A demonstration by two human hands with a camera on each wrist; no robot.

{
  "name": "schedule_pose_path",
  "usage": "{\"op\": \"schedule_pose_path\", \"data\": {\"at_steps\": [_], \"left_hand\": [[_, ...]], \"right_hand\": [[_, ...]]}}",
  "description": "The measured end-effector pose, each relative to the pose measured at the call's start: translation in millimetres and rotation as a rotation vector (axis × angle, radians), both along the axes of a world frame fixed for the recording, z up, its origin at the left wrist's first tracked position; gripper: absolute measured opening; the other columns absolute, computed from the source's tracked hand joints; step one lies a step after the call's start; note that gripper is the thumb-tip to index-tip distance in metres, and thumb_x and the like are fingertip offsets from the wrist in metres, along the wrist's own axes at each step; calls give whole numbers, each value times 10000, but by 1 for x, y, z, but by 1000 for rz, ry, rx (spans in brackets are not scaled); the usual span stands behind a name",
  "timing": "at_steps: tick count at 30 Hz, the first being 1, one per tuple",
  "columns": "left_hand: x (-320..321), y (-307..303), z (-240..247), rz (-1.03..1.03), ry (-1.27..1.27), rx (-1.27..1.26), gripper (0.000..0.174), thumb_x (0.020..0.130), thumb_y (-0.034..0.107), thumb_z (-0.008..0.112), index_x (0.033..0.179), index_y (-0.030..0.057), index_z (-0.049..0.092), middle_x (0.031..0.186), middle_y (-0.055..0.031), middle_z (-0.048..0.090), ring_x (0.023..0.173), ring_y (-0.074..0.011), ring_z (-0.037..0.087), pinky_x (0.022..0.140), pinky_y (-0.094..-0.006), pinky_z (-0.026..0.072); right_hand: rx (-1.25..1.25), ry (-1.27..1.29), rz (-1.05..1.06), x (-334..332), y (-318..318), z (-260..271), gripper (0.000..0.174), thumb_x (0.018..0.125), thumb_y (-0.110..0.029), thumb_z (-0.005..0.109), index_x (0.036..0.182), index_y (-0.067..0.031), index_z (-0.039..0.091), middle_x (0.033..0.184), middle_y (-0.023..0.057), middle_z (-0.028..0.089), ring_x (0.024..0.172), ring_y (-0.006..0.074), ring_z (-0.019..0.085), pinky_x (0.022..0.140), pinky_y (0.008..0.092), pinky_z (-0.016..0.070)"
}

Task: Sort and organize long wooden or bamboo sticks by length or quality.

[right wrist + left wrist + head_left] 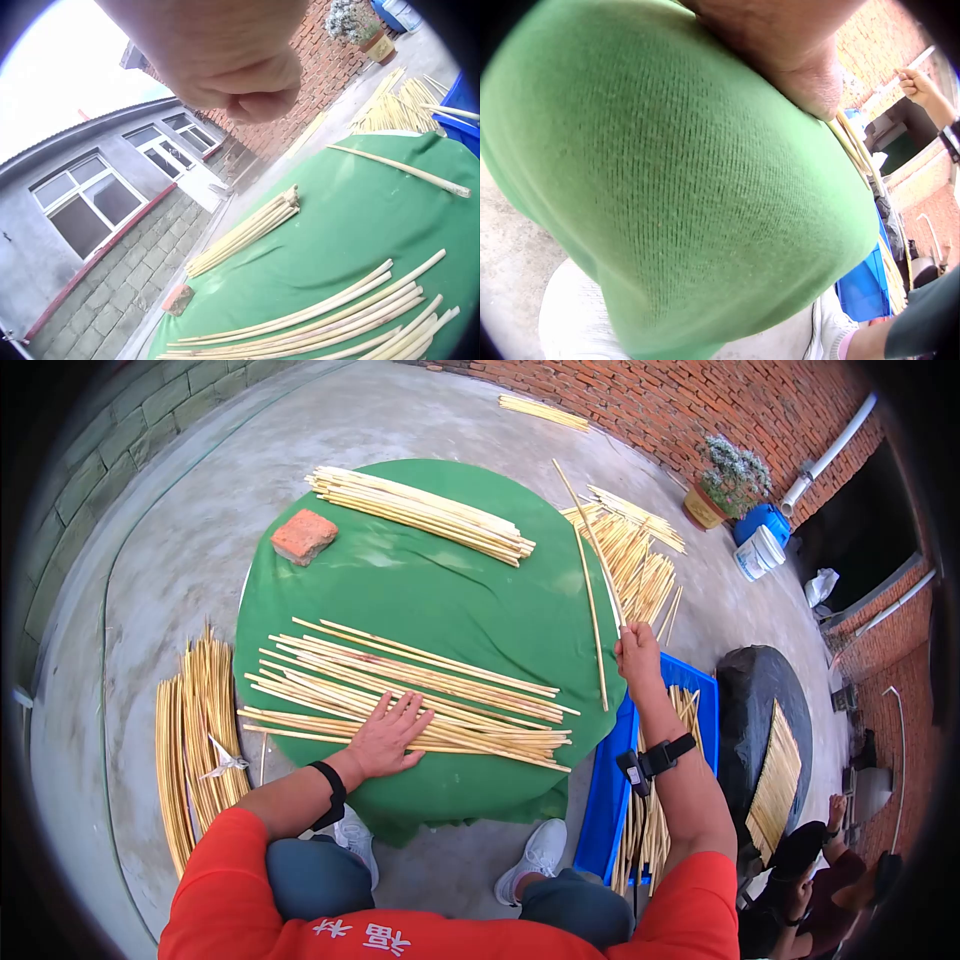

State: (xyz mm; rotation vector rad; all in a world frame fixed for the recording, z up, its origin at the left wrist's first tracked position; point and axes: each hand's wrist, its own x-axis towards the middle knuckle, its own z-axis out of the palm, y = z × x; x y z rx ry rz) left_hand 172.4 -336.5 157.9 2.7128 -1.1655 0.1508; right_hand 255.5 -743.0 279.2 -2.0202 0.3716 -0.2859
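My left hand (388,732) lies flat, fingers straight, on a spread of thin bamboo sticks (410,690) on the green cloth table (440,590). In the left wrist view the heel of my left hand (802,60) presses on the green cloth (675,195). My right hand (637,650), at the table's right edge, grips one long stick (588,532) that slants up and away to the left. The right wrist view shows my right hand (244,75) curled into a fist above the sticks (337,315). A single stick (593,615) lies on the cloth beside that hand.
A tied bundle of sticks (420,510) and a red brick (303,535) sit at the table's back. A blue crate (608,785) with sticks stands at the right. More sticks lie on the ground at left (195,730) and right (632,555). Another person (830,850) sits lower right.
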Motion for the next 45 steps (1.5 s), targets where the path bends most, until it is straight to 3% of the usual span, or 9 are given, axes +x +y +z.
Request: {"op": "schedule_pose_path", "data": {"at_steps": [3,7,12,23,33,35,38,43,45], "left_hand": [[0,0,-2,-9,-8,1,703,804,437,578,1379,81,385,1426,-211,342,1352,-344,300,1106,-525,185],[0,0,1,-13,-23,-8,708,801,439,576,1378,76,385,1416,-216,353,1345,-346,310,1099,-536,197],[-2,0,1,-6,-19,7,715,803,449,565,1382,74,377,1421,-222,348,1345,-345,310,1100,-536,194],[-2,2,1,-7,-22,18,697,836,451,540,1395,81,349,1423,-199,348,1340,-326,314,1106,-518,200],[0,0,1,2,21,6,712,798,431,587,1381,80,377,1419,-203,355,1346,-327,308,1102,-523,201],[0,0,-1,-5,26,6,713,794,428,591,1383,85,378,1417,-204,357,1347,-328,308,1102,-524,196],[0,1,-2,-6,-4,32,714,808,439,584,1391,89,365,1422,-210,346,1348,-323,305,1101,-514,204],[4,-5,0,-2,-15,45,711,805,415,591,1392,90,358,1408,-200,361,1329,-314,328,1102,-496,214],[0,-6,-3,-9,34,57,709,800,409,593,1388,87,362,1387,-198,380,1305,-317,351,1102,-496,213]], "right_hand": [[-192,-139,-45,61,-31,32,131,929,-192,499,903,-63,500,609,6,490,400,64,366,343,228,269],[102,-39,-45,74,-12,127,125,894,-165,503,827,-61,490,599,12,490,403,74,373,332,235,259],[245,-74,-57,84,9,149,98,853,-98,521,775,-68,471,588,23,482,404,78,364,331,230,253],[549,-47,-117,62,76,108,85,887,-113,509,856,-35,520,610,-1,472,429,63,364,349,214,252],[634,134,214,-38,51,43,148,893,-178,557,929,-35,542,635,11,511,448,75,407,375,226,303],[510,350,395,-57,46,23,149,917,-192,556,946,-46,550,666,16,549,487,74,458,424,221,357],[361,393,537,-74,35,-29,135,932,-170,542,954,-38,559,733,24,587,586,77,524,518,218,419],[215,364,561,-92,18,-125,90,908,-124,571,955,-51,594,836,37,611,745,128,579,654,271,465],[-249,55,560,-99,20,-138,95,856,-100,614,941,-58,606,861,62,601,772,209,592,700,315,478]]}}
